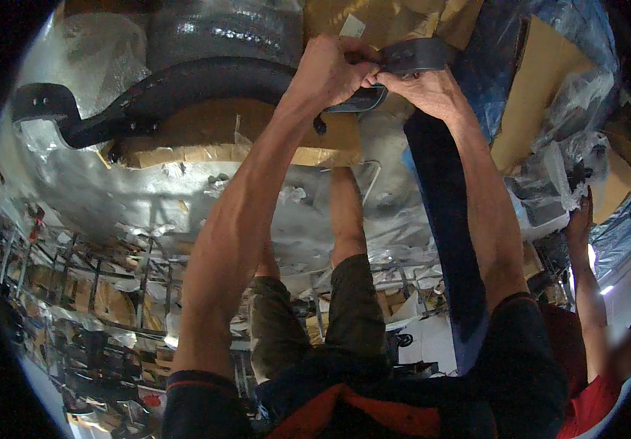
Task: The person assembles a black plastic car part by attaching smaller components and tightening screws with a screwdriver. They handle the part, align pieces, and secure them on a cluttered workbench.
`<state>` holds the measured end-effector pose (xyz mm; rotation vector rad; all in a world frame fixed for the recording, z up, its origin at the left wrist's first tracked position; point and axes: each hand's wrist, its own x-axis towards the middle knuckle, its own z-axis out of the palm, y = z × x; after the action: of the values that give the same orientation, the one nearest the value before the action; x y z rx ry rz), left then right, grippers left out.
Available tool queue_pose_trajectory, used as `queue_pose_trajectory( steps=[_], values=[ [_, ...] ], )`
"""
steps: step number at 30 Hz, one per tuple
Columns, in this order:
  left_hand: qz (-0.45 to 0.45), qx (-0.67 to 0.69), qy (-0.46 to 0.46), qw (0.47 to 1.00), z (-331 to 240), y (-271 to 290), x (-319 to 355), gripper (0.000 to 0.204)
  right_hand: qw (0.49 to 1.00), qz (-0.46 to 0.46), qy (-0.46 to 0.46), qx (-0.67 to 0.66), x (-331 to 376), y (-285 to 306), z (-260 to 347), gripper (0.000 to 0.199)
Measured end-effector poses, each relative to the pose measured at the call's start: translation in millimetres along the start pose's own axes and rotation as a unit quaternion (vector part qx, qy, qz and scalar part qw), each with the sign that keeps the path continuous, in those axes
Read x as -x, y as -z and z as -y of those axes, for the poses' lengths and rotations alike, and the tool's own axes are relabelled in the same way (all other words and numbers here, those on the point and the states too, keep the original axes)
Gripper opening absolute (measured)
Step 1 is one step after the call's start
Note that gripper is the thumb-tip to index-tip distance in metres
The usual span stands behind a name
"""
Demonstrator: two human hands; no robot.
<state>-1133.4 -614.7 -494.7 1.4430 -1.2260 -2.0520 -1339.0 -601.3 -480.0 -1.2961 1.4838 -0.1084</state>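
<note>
A long black curved trim piece [205, 73], like a wheel-arch flare, spans the upper left and middle. It lies over a flat piece of cardboard [249, 135], with holes showing near its left end. Both my hands meet at its right end. My left hand [330, 73] is closed, thumb and fingers pinched at the trim's edge; what sits between them is too small to make out. Opposite, almost touching it, my right hand [429, 91] is closed around the trim's end, its fingertips partly hidden behind the black piece.
Plastic-wrapped black goods [224, 33] and a cardboard box [396, 22] stand beyond my hands. Cardboard and blue sheeting [487, 73] lie to the right, near a long dark panel [443, 219]. A co-worker in red [593, 399] reaches toward clear plastic wrap [553, 175]. Metal racks [96, 285] fill the lower left.
</note>
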Motion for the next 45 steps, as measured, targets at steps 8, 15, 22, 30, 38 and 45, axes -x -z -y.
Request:
queue_pose_trajectory(
  steps=[8, 15, 22, 30, 38, 45],
  values=[
    [-0.017, 0.094, -0.004, 0.995, 5, -8, -2, 0.012, 0.999, 0.02, -0.004, 0.027, 6, 9, 24, 0.031],
    [-0.092, 0.085, 0.012, 0.992, 5, -21, 2, 0.011, 0.999, 0.036, 0.017, 0.026, 6, 12, 13, 0.026],
    [-0.197, 0.016, -0.043, 0.979, 2, -32, 9, 0.011, 0.927, 0.091, -0.042, -0.362, -1, 4, -22, 0.039],
    [-0.216, 0.117, -0.002, 0.969, 9, -41, 7, 0.01, 0.921, 0.1, -0.022, -0.376, -1, 9, -29, 0.048],
    [-0.204, 0.203, 0.098, 0.953, 4, -40, 6, 0.009, 0.948, 0.097, -0.004, -0.303, -4, 10, -32, 0.044],
    [-0.239, 0.148, 0.05, 0.958, 3, -41, 2, 0.011, 0.997, 0.06, 0.051, 0.028, 4, 17, -16, 0.037]
  ],
)
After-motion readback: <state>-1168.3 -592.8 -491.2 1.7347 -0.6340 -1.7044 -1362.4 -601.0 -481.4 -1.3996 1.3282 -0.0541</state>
